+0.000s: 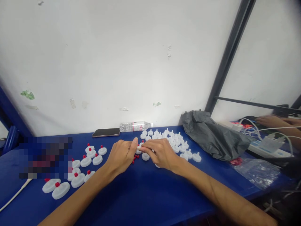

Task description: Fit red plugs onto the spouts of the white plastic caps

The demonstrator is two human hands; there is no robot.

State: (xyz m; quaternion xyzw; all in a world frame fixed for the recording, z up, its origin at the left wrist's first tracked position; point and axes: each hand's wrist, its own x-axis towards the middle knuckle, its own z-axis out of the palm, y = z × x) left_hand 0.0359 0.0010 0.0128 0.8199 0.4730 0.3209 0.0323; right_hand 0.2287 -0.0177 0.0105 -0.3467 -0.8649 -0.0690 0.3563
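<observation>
My left hand (123, 153) and my right hand (160, 153) meet over the middle of the table, both closed. Between their fingertips is a white nozzle cap (138, 152), mostly hidden, with a bit of red at its top. Just below lie several small red tips (135, 158) on the blue table. A bare white nozzle cap (145, 156) sits under my right fingers. Behind and right of that hand stand many plain white nozzle caps (176, 148). Left of my left forearm are several white caps with red tips (86, 161).
Along the wall lie a phone (106, 132) and a clear water bottle (135, 126). A grey plastic bag (211, 135) rests at the right, beside a clear bag (257, 171), a power strip (270, 150) and cables. A white cable (16, 196) runs at the left.
</observation>
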